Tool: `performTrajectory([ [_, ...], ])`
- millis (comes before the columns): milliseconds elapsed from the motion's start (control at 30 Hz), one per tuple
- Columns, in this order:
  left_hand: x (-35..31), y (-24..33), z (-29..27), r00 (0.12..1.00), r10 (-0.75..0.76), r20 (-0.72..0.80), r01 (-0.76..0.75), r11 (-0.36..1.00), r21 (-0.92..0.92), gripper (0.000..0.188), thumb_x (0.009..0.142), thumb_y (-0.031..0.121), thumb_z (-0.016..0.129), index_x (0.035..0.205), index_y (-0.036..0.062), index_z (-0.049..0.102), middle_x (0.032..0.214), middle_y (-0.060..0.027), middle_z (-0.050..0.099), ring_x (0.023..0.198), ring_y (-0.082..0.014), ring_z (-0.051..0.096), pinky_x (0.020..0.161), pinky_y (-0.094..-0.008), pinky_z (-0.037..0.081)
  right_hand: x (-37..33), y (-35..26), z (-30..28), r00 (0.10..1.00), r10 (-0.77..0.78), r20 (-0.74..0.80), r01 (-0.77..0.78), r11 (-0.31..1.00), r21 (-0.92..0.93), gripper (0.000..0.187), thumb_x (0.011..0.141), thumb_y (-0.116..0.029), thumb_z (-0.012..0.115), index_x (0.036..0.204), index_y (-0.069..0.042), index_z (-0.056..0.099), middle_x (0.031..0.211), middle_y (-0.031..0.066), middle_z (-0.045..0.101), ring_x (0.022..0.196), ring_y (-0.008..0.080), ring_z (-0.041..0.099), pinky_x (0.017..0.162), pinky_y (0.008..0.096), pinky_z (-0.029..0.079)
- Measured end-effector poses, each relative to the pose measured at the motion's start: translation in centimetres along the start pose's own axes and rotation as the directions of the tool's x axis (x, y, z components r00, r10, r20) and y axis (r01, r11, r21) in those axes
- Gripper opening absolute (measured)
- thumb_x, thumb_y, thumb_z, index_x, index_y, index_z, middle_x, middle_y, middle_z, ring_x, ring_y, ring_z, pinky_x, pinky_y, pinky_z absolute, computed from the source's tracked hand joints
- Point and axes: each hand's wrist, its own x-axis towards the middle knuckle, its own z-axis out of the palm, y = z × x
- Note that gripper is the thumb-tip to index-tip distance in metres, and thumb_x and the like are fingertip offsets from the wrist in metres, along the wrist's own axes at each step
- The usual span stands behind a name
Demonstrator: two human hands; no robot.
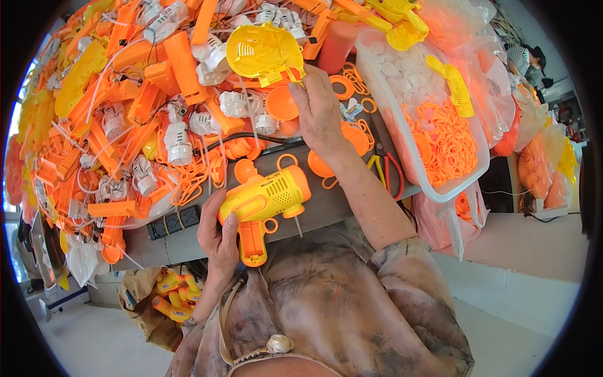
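Note:
My left hand (217,235) is closed on a yellow and orange toy gun (267,193), gripping it by its rear side near the table's front edge. The gun has a vented yellow body, an orange ring on top and an open orange handle pointing toward me. Farther off, my right hand (320,116) pinches the edge of a yellow plastic shell half (264,51), its ribbed hollow side showing. That shell is held up over the parts pile, apart from the gun. Orange round caps (282,102) lie beside my right wrist.
A heap of orange housings (185,66) with white motor units (179,143) and wires covers the left and back. On the right stands a translucent bin (468,169) of orange rings and clear discs. Pliers (394,176) lie beside it. Below left, a paper sack (147,308) holds assembled toys.

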Motion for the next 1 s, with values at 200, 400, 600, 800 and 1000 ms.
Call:
performTrajectory([
  [200, -0.1, 0.1, 0.1, 1.000, -0.013, 0.002, 0.013, 1.000, -0.016, 0.032, 0.092, 0.009, 0.056, 0.120, -0.0065, 0.053, 0.119, -0.0170, 0.056, 0.106, -0.0231, 0.055, 0.091, -0.0316, 0.042, 0.1, 0.0, -2.0, 0.996, -0.024, -0.089, 0.023, 1.000, -0.007, 0.014, 0.089, -0.008, 0.058, 0.089, 0.003, 0.049, 0.100, 0.0190, 0.055, 0.090, 0.0326, 0.054, 0.079, 0.0361, 0.045],
  [400, -0.1, 0.0, -0.1, 1.000, 0.000, -0.008, 0.000, 1.000, -0.026, 0.034, 0.094, 0.013, 0.055, 0.122, -0.0058, 0.053, 0.120, -0.0167, 0.055, 0.105, -0.0212, 0.055, 0.089, -0.0308, 0.044, 1.5, -2.3, -11.7, 0.988, 0.130, -0.085, -0.151, 0.933, -0.327, 0.019, 0.091, -0.016, 0.055, 0.097, 0.002, 0.055, 0.096, 0.0165, 0.053, 0.090, 0.0303, 0.053, 0.081, 0.0368, 0.043],
  [600, -0.2, -0.4, -0.1, 1.000, -0.006, 0.027, 0.006, 1.000, -0.012, 0.037, 0.097, 0.016, 0.050, 0.127, -0.0053, 0.051, 0.122, -0.0142, 0.056, 0.110, -0.0187, 0.053, 0.095, -0.0301, 0.040, 0.2, 1.6, -19.8, 0.923, 0.381, -0.046, -0.297, 0.634, -0.714, 0.024, 0.090, -0.020, 0.052, 0.097, 0.003, 0.054, 0.098, 0.0240, 0.053, 0.093, 0.0391, 0.054, 0.081, 0.0437, 0.044],
  [800, 0.0, 0.0, 0.0, 1.000, 0.002, 0.030, -0.002, 1.000, 0.001, 0.036, 0.097, 0.015, 0.050, 0.127, -0.0052, 0.051, 0.123, -0.0141, 0.056, 0.111, -0.0189, 0.053, 0.096, -0.0301, 0.040, -1.3, 1.7, -19.8, 0.811, 0.584, 0.040, -0.293, 0.464, -0.836, 0.030, 0.093, -0.025, 0.050, 0.100, 0.004, 0.054, 0.096, 0.0261, 0.055, 0.091, 0.0418, 0.056, 0.079, 0.0476, 0.045],
  [1000, 0.1, 0.1, 0.2, 1.000, 0.005, 0.001, -0.005, 0.999, -0.038, 0.035, 0.093, 0.013, 0.056, 0.122, -0.0065, 0.052, 0.120, -0.0157, 0.054, 0.105, -0.0205, 0.053, 0.092, -0.0303, 0.042, -0.7, -1.4, -18.1, 0.911, 0.411, 0.032, -0.226, 0.561, -0.796, 0.026, 0.092, -0.022, 0.054, 0.100, 0.003, 0.054, 0.098, 0.0232, 0.058, 0.091, 0.0392, 0.058, 0.077, 0.0458, 0.046],
])
